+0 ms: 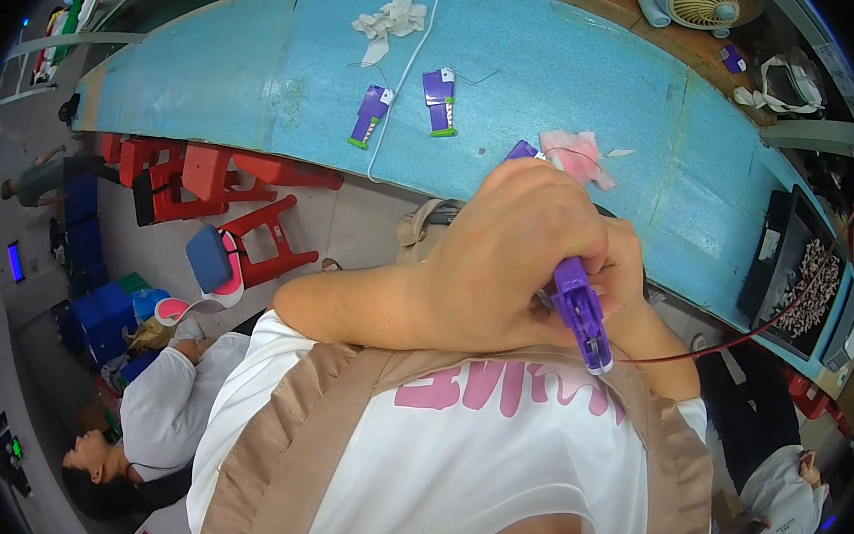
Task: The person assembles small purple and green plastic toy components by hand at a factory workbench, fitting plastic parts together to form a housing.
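My left hand (524, 245) is closed around a narrow purple plastic housing (581, 314), whose slotted end points down toward my chest. My right hand (623, 262) is pressed up against the left, its fingers bent at the same housing and largely hidden. From the housing's lower end a thin dark red wire (701, 357) runs off to the right, across my right forearm. Just beyond my knuckles lie another purple piece (523, 150), partly covered by my hand, and a crumpled pink-stained tissue (574, 156).
Two purple-and-green units (369, 117) (439, 102) lie on the blue table (233, 61) beside a white cord (407, 75) and white tissue (391, 25). A black bin (764, 253) of small parts stands right. Red stools (274, 240) and a seated person (171, 397) are left.
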Motion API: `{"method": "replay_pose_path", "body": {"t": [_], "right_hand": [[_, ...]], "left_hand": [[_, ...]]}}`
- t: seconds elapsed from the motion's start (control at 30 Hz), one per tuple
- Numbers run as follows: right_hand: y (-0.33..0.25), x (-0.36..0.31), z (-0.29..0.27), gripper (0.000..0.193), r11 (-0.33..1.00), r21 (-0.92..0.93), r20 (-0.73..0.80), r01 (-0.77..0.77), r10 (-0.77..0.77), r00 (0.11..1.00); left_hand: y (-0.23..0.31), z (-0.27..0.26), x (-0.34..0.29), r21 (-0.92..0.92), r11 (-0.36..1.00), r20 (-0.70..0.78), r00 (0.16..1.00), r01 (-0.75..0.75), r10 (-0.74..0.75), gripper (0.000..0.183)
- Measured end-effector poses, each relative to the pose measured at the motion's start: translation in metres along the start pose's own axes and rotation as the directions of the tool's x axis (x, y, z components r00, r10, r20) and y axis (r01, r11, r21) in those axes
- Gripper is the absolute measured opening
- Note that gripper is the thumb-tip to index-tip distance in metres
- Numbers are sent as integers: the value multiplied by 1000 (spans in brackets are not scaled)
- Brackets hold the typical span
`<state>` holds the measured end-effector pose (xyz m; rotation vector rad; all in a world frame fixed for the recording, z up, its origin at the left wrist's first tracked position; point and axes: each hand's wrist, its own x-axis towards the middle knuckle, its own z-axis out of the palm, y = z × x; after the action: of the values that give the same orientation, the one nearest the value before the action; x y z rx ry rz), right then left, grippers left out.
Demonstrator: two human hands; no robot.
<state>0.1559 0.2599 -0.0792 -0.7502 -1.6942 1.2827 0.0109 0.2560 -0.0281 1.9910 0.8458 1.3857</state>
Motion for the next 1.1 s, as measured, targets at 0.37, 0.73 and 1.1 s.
{"method": "replay_pose_path", "body": {"t": [0.37, 0.73, 1.1], "right_hand": [[-9, 3, 0, 21, 996, 55, 53, -77, 74, 996], [-6, 1, -2, 19, 986, 69, 79, -150, 145, 986], [74, 23, -34, 35, 638, -467, 5, -612, 694, 720]], "left_hand": [[0, 2, -3, -23, 999, 1, 999, 48, -48, 48], [-2, 0, -3, 0, 999, 23, 999, 48, -48, 49], [-178, 15, -78, 85, 637, -135, 643, 766, -754, 66]]}}
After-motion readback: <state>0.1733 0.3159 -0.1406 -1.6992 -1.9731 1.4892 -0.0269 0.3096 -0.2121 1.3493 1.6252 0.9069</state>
